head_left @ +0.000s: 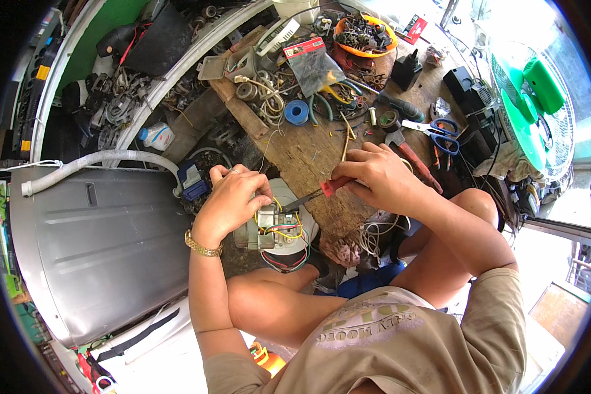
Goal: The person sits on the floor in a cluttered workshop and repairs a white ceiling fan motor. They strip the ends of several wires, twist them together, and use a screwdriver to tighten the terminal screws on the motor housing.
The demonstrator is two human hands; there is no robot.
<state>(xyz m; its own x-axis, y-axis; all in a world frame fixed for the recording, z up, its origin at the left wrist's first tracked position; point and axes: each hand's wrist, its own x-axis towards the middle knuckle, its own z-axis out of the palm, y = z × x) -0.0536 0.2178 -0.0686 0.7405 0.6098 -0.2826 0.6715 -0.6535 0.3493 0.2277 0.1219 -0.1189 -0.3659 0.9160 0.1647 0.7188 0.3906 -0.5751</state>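
Gripping a red-handled tool (332, 188) between thumb and bent fingers, the right hand (378, 175) sits at the upper right of the work, palm turned down. From where I stand, the tool's long axis slants from that hand down to the left and a little toward the person's body, its dark, narrow shaft pointing straight at the small grey motor (268, 219). So the motor lies leftward of the right hand and closer to the lap, with the shaft bridging the gap; the tip ends at the motor's upper edge, though I can't tell whether it actually touches.

The left hand (238, 194) is much the nearer of the two. It arches in from the left, fingers curled and thumb bent inward over the motor's top left side; whether it pinches anything there, I can't make out, since the fingers hide it. A gold watch (203, 245) circles that wrist.

Yellow wires (301, 227) loop over the motor's right side, and others, red and green, trail below. Under and around it shows a round white base (313, 230), just beside the worn wooden board (308, 161). Farther out on the board lie a blue roll of tape (289, 117) and, well to the right, blue-handled scissors (433, 129).
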